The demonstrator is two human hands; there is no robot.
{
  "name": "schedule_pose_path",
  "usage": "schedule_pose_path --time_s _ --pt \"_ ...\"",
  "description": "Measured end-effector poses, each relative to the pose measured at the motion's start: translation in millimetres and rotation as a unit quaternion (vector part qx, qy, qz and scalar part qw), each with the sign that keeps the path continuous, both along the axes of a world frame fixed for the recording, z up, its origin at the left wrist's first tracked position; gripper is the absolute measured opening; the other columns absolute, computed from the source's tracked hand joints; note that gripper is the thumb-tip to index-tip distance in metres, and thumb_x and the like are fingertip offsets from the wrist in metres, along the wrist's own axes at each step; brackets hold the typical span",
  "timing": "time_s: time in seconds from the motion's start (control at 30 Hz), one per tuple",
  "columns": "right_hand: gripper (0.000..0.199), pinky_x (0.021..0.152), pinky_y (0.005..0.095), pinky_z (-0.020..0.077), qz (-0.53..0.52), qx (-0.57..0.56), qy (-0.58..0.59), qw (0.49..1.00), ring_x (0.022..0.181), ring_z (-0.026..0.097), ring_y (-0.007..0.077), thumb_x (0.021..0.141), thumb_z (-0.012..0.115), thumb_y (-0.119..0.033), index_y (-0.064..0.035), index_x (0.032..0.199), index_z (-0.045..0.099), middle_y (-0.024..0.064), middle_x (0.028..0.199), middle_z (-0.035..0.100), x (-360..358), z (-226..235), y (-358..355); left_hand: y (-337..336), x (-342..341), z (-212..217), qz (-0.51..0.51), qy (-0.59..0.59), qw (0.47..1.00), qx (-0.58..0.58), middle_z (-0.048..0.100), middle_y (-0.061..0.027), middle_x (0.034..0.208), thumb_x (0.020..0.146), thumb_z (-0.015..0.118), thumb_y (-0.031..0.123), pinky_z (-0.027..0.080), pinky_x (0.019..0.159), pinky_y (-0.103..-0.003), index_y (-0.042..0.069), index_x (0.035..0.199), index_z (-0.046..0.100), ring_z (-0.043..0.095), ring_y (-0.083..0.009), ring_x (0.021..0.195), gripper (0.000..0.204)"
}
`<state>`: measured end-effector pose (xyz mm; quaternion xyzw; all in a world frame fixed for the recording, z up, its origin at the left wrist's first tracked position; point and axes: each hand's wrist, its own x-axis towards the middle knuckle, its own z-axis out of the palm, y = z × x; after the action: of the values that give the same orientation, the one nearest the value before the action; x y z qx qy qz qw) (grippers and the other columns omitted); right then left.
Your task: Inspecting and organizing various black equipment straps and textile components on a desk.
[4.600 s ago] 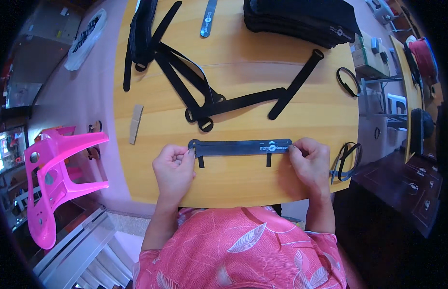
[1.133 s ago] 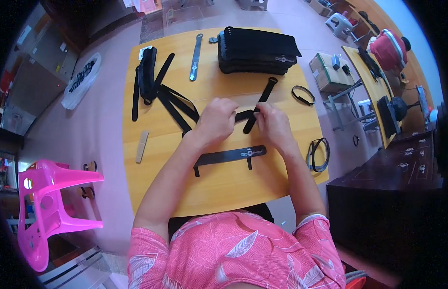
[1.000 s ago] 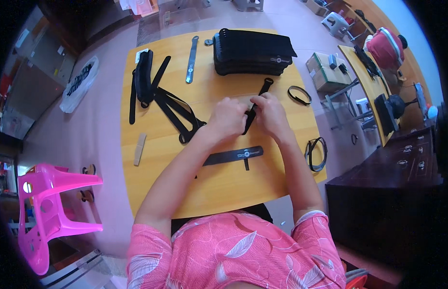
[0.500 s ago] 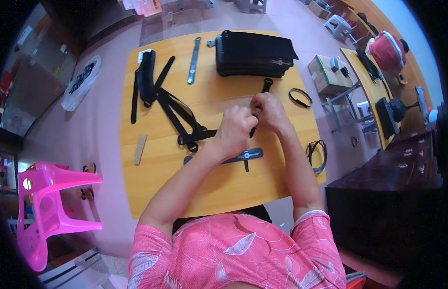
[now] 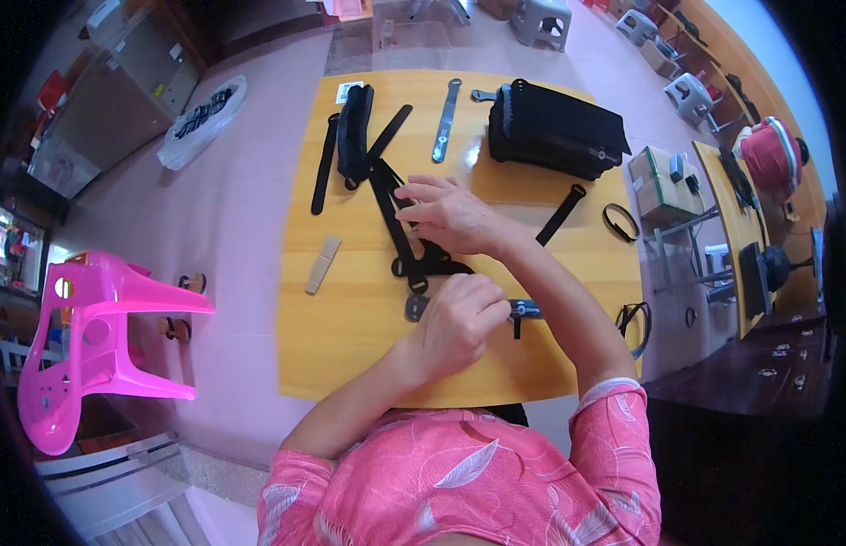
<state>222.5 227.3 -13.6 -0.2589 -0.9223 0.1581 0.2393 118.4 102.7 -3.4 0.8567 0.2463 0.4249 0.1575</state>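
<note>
My left hand (image 5: 464, 320) is closed, fingers curled down, near the front of the table. A black strap (image 5: 452, 267) runs into it; the grip itself is hidden under the knuckles. Beneath this hand lies a flat grey-blue band (image 5: 526, 309), its two ends showing on either side. My right hand (image 5: 452, 217) reaches across to the left with its fingers spread, over black straps with ring ends (image 5: 394, 218); nothing shows in it. These straps lead up to a padded black piece (image 5: 354, 136). Another black strap (image 5: 561, 215) lies slantwise beyond my right forearm.
A stack of black pieces (image 5: 559, 127) stands at the far right of the table (image 5: 350, 355). Left of it lies a grey-blue band (image 5: 448, 123). A tan strip (image 5: 323, 265) is at the left, a black loop (image 5: 620, 222) at the right edge. A pink stool (image 5: 109, 318) stands left.
My right hand has left the spot beside my left hand and moved left over the straps, its fingers now spread. My left hand has come nearer to me. The whole view has shifted.
</note>
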Motion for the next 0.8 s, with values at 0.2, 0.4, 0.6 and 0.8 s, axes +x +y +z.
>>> schedule_pose_path --time_s 0.2,0.4,0.6,0.8 --pt "0.03 0.1 0.0485 0.0309 0.03 0.008 -0.134 0.99 0.123 0.043 0.0246 0.073 0.067 -0.019 -0.0126 0.102 0.068 0.006 0.117 0.056 -15.2 -5.2 14.7 -9.4 -20.1 5.8 0.005 -0.025 1.0 -0.014 0.056 -0.0113 0.087 0.065 0.058 0.0 0.044 0.075 -0.039 0.0 0.081 0.055 0.056 -0.029 0.087 0.016" --pt "0.034 0.101 0.0522 0.0283 0.05 0.062 -0.216 0.973 0.125 0.041 0.0235 0.073 0.066 -0.025 -0.0171 0.107 0.067 0.0019 0.12 0.055 -13.3 -6.4 16.0 -27.1 -42.3 16.2 -0.021 -0.074 0.996 -0.035 0.055 -0.0143 0.087 0.063 0.059 -0.005 0.045 0.074 -0.041 -0.002 0.085 0.054 0.056 -0.0325 0.084 0.023" --pt "0.031 0.103 0.0534 0.0285 0.068 0.164 -0.162 0.971 0.126 0.039 0.0231 0.075 0.063 -0.029 -0.0197 0.104 0.064 -0.0001 0.111 0.055 -10.2 -16.4 19.8 -63.4 -84.7 35.1 -0.008 -0.141 0.989 -0.039 0.059 -0.0162 0.082 0.065 0.057 -0.011 0.048 0.065 -0.042 -0.003 0.087 0.056 0.059 -0.0338 0.074 0.023" --pt "0.035 0.106 0.0467 0.0276 0.053 0.138 -0.227 0.963 0.127 0.038 0.0251 0.071 0.067 -0.029 -0.0187 0.104 0.067 0.0002 0.119 0.054 -16.7 -3.5 15.2 -103.2 -120.5 88.3 -0.045 -0.207 0.968 -0.134 0.061 -0.014 0.082 0.076 0.056 -0.004 0.049 0.065 -0.042 -0.001 0.089 0.058 0.06 -0.0298 0.074 0.014"
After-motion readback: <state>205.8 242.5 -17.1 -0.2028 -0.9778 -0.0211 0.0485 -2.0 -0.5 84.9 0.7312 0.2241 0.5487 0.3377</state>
